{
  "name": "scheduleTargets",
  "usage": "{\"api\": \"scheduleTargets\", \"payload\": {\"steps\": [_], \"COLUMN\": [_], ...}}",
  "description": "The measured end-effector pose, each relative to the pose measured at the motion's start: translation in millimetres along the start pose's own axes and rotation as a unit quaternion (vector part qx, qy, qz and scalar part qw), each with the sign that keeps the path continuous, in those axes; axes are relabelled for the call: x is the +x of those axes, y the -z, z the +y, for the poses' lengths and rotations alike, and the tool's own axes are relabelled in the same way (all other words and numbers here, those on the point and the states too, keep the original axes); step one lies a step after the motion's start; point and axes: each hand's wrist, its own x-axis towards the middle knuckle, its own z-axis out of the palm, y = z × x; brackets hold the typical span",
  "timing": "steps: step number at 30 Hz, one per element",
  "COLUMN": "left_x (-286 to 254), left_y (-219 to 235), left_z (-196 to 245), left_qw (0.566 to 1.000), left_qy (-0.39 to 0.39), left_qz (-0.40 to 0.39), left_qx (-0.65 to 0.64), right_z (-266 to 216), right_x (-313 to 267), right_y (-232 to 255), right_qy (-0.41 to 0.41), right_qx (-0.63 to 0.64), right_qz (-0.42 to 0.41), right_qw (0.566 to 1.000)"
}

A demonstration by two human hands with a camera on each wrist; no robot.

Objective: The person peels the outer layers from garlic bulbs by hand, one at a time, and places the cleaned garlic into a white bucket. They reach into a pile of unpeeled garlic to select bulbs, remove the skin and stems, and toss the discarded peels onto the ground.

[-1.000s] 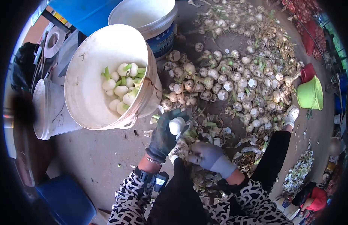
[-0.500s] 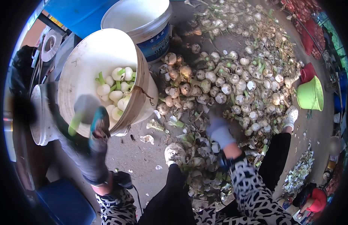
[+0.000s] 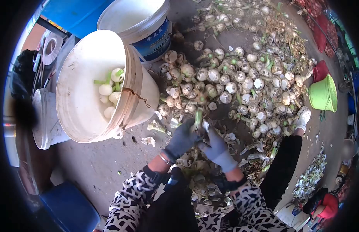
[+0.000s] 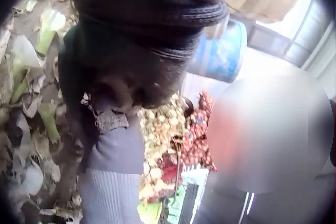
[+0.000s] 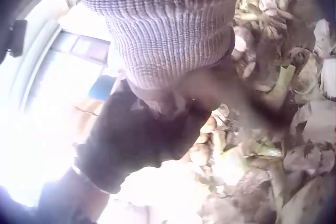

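Note:
In the head view my gloved left hand [image 3: 181, 141] grips a green stalk [image 3: 198, 118] that stands up from its fingers. My right hand [image 3: 219, 150], in a light grey glove, is close against its right side, fingers bent inward; what they hold is hidden. A small white piece [image 3: 205, 125] shows between the hands. The left wrist view shows the dark left glove [image 4: 126, 77] above the paler right glove [image 4: 113, 155]. In the right wrist view the ribbed right cuff [image 5: 170, 40] lies over the dark left glove [image 5: 142, 134].
A tilted white bucket [image 3: 84, 83] with peeled bulbs [image 3: 106, 89] stands left, before another bucket [image 3: 129, 19]. Unpeeled bulbs [image 3: 226, 97] spread across the floor ahead. A green tub [image 3: 323, 94] stands right, a blue stool [image 3: 69, 205] lower left. A shoe [image 3: 303, 118] stands beside the pile.
My left hand let go of a peeled bulb at the white bucket and came back to the middle, where it now grips a stalk. My right hand has drawn back from the pile beside it.

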Motion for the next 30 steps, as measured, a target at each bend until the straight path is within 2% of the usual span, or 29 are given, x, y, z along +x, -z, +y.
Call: {"api": "scheduleTargets", "payload": {"steps": [2, 3, 4, 5, 6, 7, 8, 10, 11, 14, 15, 16, 17, 18, 19, 20, 21, 22, 23, 24, 26, 27, 28, 30], "left_x": [-11, -22, -27, -29, -31, -35, -36, -36, -35, -38, -39, -36, -39, -41, -32, -40, -36, -29, -25, -7, -8, -21, -32, -54], "left_y": [0, 0, -6, -10, -15, -20, -21, -18, -16, -8, -3, 3, 13, 21, 22, 26, 22, 18, 19, 26, 26, 25, 18, -1], "left_z": [9, 22, 27, 30, 34, 41, 45, 47, 44, 38, 41, 42, 45, 50, 45, 45, 39, 29, 22, 10, 24, 40, 50, 49], "left_qw": [0.972, 0.944, 0.944, 0.889, 0.814, 0.8, 0.801, 0.805, 0.794, 0.823, 0.872, 0.954, 0.976, 0.981, 0.975, 0.953, 0.979, 0.975, 0.981, 0.943, 0.969, 0.978, 0.978, 0.984], "left_qy": [-0.154, -0.166, -0.168, -0.257, -0.34, -0.372, -0.371, -0.366, -0.391, -0.403, -0.363, -0.269, -0.211, -0.15, -0.113, -0.01, -0.105, -0.194, -0.174, -0.241, -0.183, -0.151, -0.153, -0.162], "left_qz": [0.028, 0.044, 0.043, 0.069, 0.094, 0.102, 0.104, 0.119, 0.119, 0.091, 0.064, 0.0, -0.046, -0.091, -0.129, -0.174, -0.142, -0.105, -0.072, -0.047, 0.14, 0.143, 0.141, -0.016], "left_qx": [0.173, 0.283, 0.279, 0.374, 0.461, 0.461, 0.458, 0.452, 0.451, 0.39, 0.323, 0.133, 0.026, -0.082, -0.14, -0.247, -0.107, 0.035, 0.053, 0.227, 0.09, 0.02, 0.022, -0.068], "right_z": [-6, -13, -23, -35, -45, -46, -44, -45, -49, -51, -51, -54, -57, -58, -54, -51, -49, -49, -43, -38, -44, -54, -49, -33], "right_x": [-4, -1, 2, 6, 9, 10, 11, 15, 13, 9, 9, 9, 8, 7, 3, 0, -3, -7, -13, -8, 0, 0, 4, 6], "right_y": [33, 41, 46, 45, 39, 29, 31, 32, 40, 42, 44, 46, 50, 52, 54, 53, 53, 52, 52, 32, 33, 31, 26, 14], "right_qy": [-0.035, -0.027, -0.018, -0.015, -0.011, 0.036, 0.037, 0.007, 0.022, 0.019, -0.003, -0.002, 0.016, 0.034, -0.116, -0.115, -0.091, -0.068, -0.122, 0.009, -0.127, -0.18, -0.178, -0.174], "right_qx": [0.15, 0.161, 0.171, 0.111, 0.051, -0.055, -0.057, 0.084, 0.022, 0.075, 0.089, 0.09, 0.101, 0.113, 0.238, 0.238, 0.317, 0.393, 0.311, 0.45, 0.385, 0.468, 0.469, 0.586], "right_qz": [-0.089, -0.062, -0.037, -0.031, -0.024, 0.055, 0.052, 0.053, 0.043, 0.009, -0.018, -0.02, -0.045, -0.07, -0.144, -0.147, -0.186, -0.223, -0.256, -0.254, -0.26, -0.192, -0.19, -0.251], "right_qw": [0.984, 0.985, 0.984, 0.993, 0.998, 0.996, 0.996, 0.995, 0.999, 0.997, 0.996, 0.996, 0.994, 0.991, 0.953, 0.953, 0.926, 0.889, 0.907, 0.856, 0.876, 0.844, 0.844, 0.751]}}
